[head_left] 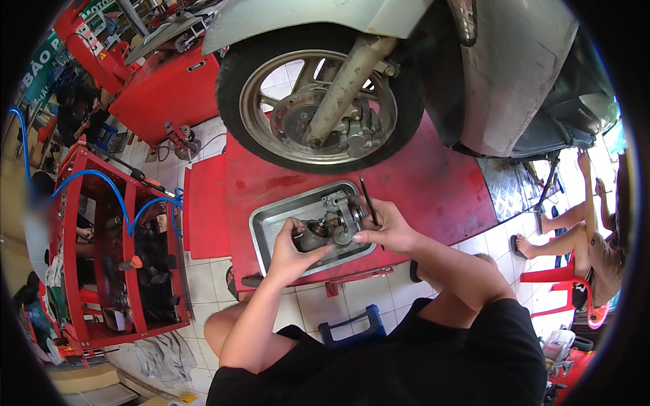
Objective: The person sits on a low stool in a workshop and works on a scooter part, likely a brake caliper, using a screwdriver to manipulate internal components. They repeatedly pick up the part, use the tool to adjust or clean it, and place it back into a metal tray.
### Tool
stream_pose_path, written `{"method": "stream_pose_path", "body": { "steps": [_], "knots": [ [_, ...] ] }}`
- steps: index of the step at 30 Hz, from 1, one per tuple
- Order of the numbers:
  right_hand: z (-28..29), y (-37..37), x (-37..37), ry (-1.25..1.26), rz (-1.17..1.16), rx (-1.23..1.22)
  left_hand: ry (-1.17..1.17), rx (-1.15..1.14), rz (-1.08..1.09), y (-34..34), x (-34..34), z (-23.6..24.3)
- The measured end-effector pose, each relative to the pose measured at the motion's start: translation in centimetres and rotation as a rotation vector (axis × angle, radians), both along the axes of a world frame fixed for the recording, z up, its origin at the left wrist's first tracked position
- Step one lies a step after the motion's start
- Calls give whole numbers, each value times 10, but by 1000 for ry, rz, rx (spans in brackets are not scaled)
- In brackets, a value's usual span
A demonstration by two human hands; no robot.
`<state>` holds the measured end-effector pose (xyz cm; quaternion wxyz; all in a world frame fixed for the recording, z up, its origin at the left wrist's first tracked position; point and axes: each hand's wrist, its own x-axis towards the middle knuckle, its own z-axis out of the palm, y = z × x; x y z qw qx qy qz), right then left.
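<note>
Over a shallow metal tray [266, 227] I hold a greasy mechanical assembly in both hands. My left hand [292, 252] is wrapped round a rounded dark grey metal housing [313, 238]. My right hand [387, 229] grips a light grey metal casting [344, 215] with bores and lugs, its thumb pressed to the near side. Between the right fingers a slim black rod [368, 201] stands up; its kind cannot be made out. The two metal parts meet between my hands, and whether they are joined is hidden.
The tray rests on a red lift platform [433, 183] below a scooter's front wheel [318, 101]. At left stands a red tool cart [78, 271] with a blue air hose [126, 210]. A blue stool [352, 328] is near me. Another person [596, 250] sits at right.
</note>
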<state>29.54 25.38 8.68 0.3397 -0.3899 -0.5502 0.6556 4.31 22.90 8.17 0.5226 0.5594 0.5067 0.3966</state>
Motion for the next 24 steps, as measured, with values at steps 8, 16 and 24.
{"method": "stream_pose_path", "body": {
  "steps": [8,16,24],
  "knots": [
    [3,0,-8,-120,-10,422,-4,58,-136,-9,-6,-15],
    [3,-3,-14,-143,71,420,-75,70,-143,-10,-9,-16],
    [-2,-1,-11,-115,178,505,-170,-56,-243,-8,-23,-15]
  ]
}}
